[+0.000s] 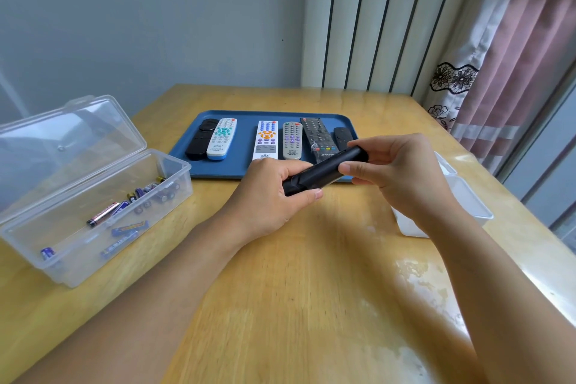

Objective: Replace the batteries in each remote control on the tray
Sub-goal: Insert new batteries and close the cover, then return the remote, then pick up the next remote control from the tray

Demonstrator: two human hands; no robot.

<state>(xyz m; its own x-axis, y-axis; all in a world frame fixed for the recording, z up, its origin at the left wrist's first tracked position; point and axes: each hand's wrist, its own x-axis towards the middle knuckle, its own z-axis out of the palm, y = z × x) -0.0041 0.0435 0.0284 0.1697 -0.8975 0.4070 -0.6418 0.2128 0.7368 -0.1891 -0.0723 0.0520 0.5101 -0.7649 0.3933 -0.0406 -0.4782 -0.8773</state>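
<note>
a: above the near edge of the blue rectangular plastic tray (246,134), what is held?

b: a black slim remote control (324,170), lying slantwise in the air, its right end higher. the left hand (268,196) grasps its left, lower end, fingers curled round it; the right hand (396,171) pinches the right, upper end between thumb and fingers.

a: edges, and room to move?

b: the tray sits far of middle on the pale wooden table (296,290), its far edge short of the wall. bare tabletop lies open between the forearms and toward the near side. at left, a clear plastic box with its hinged lid up (93,196) stands near the table's left edge. at right, a white plastic bin (467,196) sits just behind the right wrist, partly hidden.

a: counts?

b: six remotes lie on the tray: a black one (201,140), a white one with teal buttons (222,139), a white one with orange and blue buttons (266,140), a grey one with purple buttons (292,140), a long black one (316,137), and a small black one (343,134) partly behind the fingers. there is a gap between the second and third. loose batteries (103,213) lie in the clear box, roughly ten; i cannot count them exactly.

a: the room?

b: a pale grey wall, white vertical slats at far right, and a pink curtain with lace trim (514,56) beside a window.
</note>
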